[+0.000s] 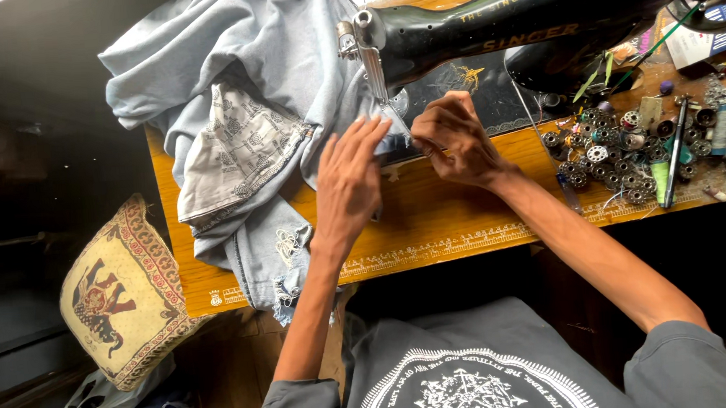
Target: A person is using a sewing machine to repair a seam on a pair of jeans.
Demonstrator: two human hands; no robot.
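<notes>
Both hands on pale denim at the needle of a black sewing machine.

The light blue jeans are heaped over the tabletop's far left corner, one frayed leg hanging off the near edge, a patterned pocket lining turned out. The left hand lies flat and open, fingers spread, pressing the cloth just left of the presser foot. The right hand is curled, fingertips pinching the denim's edge right beside the needle. The sewing machine runs along the far edge. Toward the right edge sits a scatter of metal bobbins, thread spools and a dark pen. Beyond the left edge, down low, a patterned cushion.
</notes>
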